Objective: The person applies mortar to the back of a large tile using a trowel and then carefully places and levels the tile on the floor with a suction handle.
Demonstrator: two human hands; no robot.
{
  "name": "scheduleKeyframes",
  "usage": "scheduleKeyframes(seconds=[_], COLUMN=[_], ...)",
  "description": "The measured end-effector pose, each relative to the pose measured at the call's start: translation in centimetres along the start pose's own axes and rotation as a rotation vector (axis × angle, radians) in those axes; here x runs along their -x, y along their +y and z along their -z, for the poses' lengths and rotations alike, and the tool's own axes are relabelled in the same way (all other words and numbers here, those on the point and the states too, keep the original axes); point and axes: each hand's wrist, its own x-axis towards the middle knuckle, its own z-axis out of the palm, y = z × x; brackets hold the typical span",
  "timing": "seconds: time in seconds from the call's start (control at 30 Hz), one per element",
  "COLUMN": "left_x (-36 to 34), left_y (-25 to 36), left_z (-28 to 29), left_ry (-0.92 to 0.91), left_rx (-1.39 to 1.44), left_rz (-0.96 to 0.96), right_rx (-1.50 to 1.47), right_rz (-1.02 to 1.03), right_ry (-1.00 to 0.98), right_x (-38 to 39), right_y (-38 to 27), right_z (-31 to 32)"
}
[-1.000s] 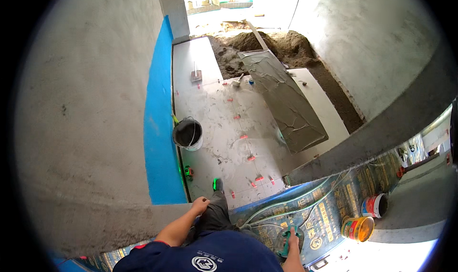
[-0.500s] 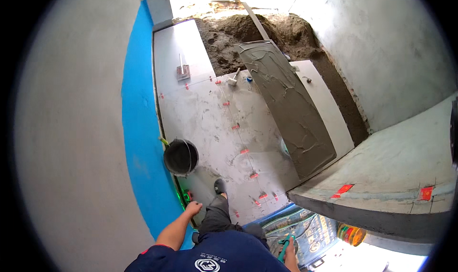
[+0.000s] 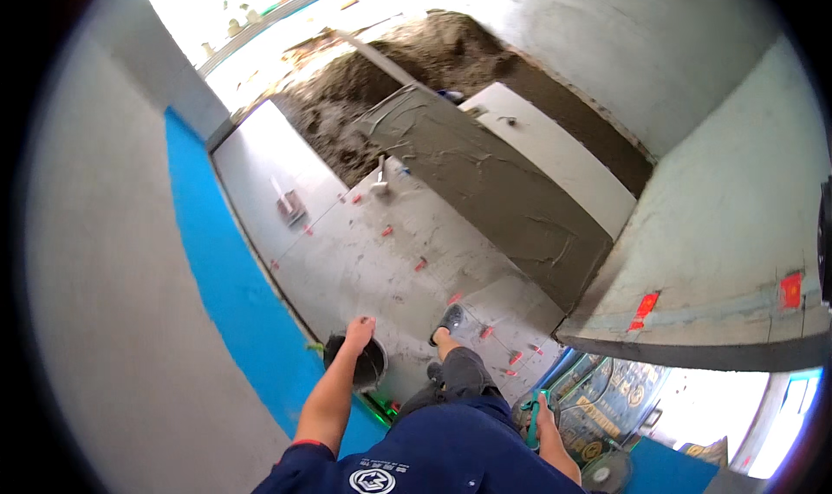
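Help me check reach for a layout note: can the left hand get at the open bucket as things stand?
Probably yes: the left hand looks empty and overlaps the open bucket in this view, with nothing visible blocking the way, though the height between them is hard to judge.

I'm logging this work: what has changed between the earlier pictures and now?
The view has turned rightward. The left hand has moved forward and now overlaps the bucket in view; contact is unclear. The front foot is nearer the red clips. Nothing was visibly taken up or let go: the right hand still holds the green-handled tool. The bucket, mortar-coated slab and white-headed mallet stayed in place.
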Motion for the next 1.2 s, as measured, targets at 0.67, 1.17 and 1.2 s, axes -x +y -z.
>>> scheduleKeyframes(seconds=[0.67,1.17,1.2], left_x=[-7.3,-25.6,-27.0], left_y=[0.3,12.9,11.8], left_z=[11.2,-1.7,-1.5], left_ry=[-0.114,-0.734,-0.739], left_rx=[-0.325,-0.889,-0.857], left_rz=[0.385,0.067,0.064], right_rx=[-0.019,0.055,-0.019], right_rz=[-0.018,-0.188,-0.177], right_ry=[-0.406,0.005,0.024], right_x=[-2.6,-1.4,-2.0], right_y=[-16.8,-12.2,-11.4], right_z=[-15.6,-23.9,-25.0])
